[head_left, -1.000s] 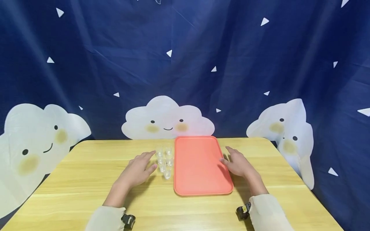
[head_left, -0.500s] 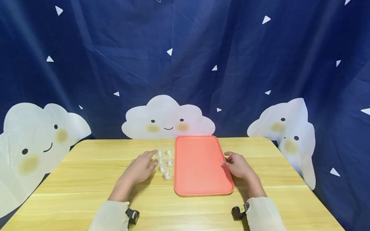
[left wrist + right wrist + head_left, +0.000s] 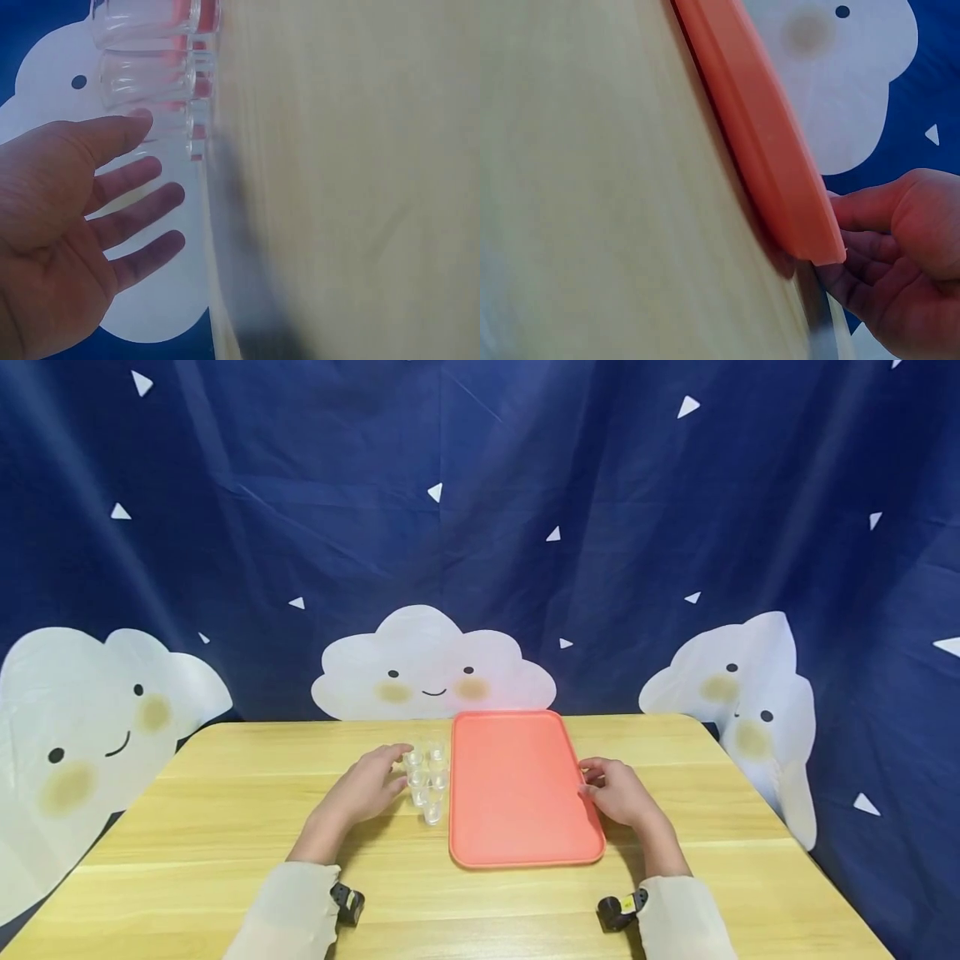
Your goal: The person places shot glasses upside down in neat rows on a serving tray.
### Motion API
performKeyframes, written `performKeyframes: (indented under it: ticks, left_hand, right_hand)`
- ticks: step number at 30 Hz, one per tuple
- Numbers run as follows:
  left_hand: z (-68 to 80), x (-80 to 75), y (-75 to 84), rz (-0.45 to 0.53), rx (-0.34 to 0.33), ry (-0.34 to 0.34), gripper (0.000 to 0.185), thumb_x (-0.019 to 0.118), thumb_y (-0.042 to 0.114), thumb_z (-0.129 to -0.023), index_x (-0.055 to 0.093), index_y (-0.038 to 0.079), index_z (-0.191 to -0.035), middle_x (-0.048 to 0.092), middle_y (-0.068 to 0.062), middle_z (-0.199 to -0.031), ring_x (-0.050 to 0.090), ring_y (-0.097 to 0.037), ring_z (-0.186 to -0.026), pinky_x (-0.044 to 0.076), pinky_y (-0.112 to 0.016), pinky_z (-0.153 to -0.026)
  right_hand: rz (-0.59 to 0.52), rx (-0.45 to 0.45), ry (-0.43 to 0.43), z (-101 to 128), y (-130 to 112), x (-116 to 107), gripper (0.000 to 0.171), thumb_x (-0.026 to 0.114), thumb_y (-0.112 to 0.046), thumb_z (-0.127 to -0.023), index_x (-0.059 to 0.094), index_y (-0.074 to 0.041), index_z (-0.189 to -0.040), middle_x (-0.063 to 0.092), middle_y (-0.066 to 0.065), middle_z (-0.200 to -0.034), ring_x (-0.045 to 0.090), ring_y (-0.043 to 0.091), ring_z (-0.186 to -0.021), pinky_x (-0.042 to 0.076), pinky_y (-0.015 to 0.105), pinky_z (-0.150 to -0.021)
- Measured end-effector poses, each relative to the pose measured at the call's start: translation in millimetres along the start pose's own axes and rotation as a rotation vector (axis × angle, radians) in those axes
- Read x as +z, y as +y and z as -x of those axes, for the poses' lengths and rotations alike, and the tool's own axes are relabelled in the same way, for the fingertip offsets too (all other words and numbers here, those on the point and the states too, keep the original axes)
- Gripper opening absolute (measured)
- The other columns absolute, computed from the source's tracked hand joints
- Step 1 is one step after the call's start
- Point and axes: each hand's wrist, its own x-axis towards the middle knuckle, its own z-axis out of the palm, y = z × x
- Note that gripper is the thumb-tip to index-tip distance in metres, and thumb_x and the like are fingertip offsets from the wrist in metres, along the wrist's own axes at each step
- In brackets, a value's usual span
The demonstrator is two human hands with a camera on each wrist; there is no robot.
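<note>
A person's right hand (image 3: 617, 791) is curling its fingers (image 3: 870, 244) around the right long edge of a salmon-pink tray (image 3: 517, 810), thumb (image 3: 877, 206) lying along the rim, so the hand is grasping the tray while it is lying flat on a light wooden table (image 3: 225, 827). The wrist view is showing the rim (image 3: 780, 187) pressed against the fingertips, with the tray's near end stretching back toward the wrist.

The person's left hand (image 3: 365, 789) is staying released, fingers (image 3: 142, 210) straight and spread, hovering just beside a tight cluster of small clear glasses (image 3: 427, 777). The glasses are standing upright just ahead of the fingertips, between that hand and the tray's left edge, near it but outside it. Whether the fingertips are touching the nearest glass (image 3: 146, 75) is hard to tell.

Both cream sleeves (image 3: 288, 918) are showing at the near edge of the table, and a dark blue backdrop with white smiling clouds (image 3: 433, 668) is hanging behind.
</note>
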Motion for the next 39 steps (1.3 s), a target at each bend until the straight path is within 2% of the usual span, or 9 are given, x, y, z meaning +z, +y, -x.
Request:
performKeyframes:
  ticks: [3, 13, 23, 28, 39]
  left_hand:
    - [-4.0, 1.1, -0.8, 0.024, 0.003, 0.007, 0.048, 0.068, 0.008, -0.096, 0.054, 0.002, -0.142, 0.063, -0.021, -0.13, 0.065, -0.038, -0.112, 0.051, -0.054, -0.099]
    - [-14.6, 5.8, -0.5, 0.058, -0.017, 0.006, 0.036, 0.072, 0.012, -0.096, 0.059, 0.003, -0.128, 0.067, -0.015, -0.121, 0.068, -0.027, -0.097, 0.055, -0.047, -0.091]
    - [-15.7, 6.2, -5.6, 0.147, -0.019, 0.003, 0.031, 0.07, 0.007, -0.096, 0.057, 0.002, -0.124, 0.067, -0.013, -0.117, 0.069, -0.023, -0.096, 0.057, -0.044, -0.088]
    - [-13.4, 4.2, -10.3, 0.199, -0.028, 0.005, 0.032, 0.068, 0.006, -0.097, 0.055, 0.001, -0.126, 0.066, -0.016, -0.122, 0.068, -0.021, -0.094, 0.056, -0.043, -0.085]
    - [-13.1, -12.5, -10.0, 0.194, -0.015, 0.033, 0.034, 0.07, 0.011, -0.097, 0.056, 0.002, -0.127, 0.067, -0.015, -0.12, 0.068, -0.025, -0.098, 0.056, -0.047, -0.089]
  right_hand:
    - [-0.005, 0.009, 0.002, -0.2, -1.4, 0.0, 0.039, 0.068, 0.001, -0.092, 0.062, 0.008, -0.13, 0.071, 0.015, -0.105, 0.07, 0.032, -0.097, 0.058, 0.047, -0.087]
    - [-0.016, 0.037, 0.006, 1.6, 0.3, 1.0, 0.037, 0.068, 0.002, -0.092, 0.063, 0.006, -0.129, 0.071, 0.013, -0.105, 0.069, 0.028, -0.095, 0.058, 0.045, -0.085]
    - [-0.038, 0.036, 0.023, 0.1, 3.1, 1.1, 0.035, 0.069, 0.002, -0.091, 0.066, 0.006, -0.126, 0.072, 0.01, -0.1, 0.067, 0.023, -0.089, 0.057, 0.036, -0.075]
    - [-0.065, 0.06, 0.015, 1.5, 2.9, 1.8, 0.035, 0.069, 0.002, -0.092, 0.066, 0.005, -0.127, 0.071, 0.01, -0.101, 0.065, 0.022, -0.089, 0.057, 0.034, -0.074]
    - [-0.077, 0.066, 0.017, 1.4, 4.7, 0.5, 0.035, 0.07, 0.001, -0.092, 0.066, 0.004, -0.126, 0.071, 0.009, -0.102, 0.064, 0.021, -0.089, 0.056, 0.034, -0.078]
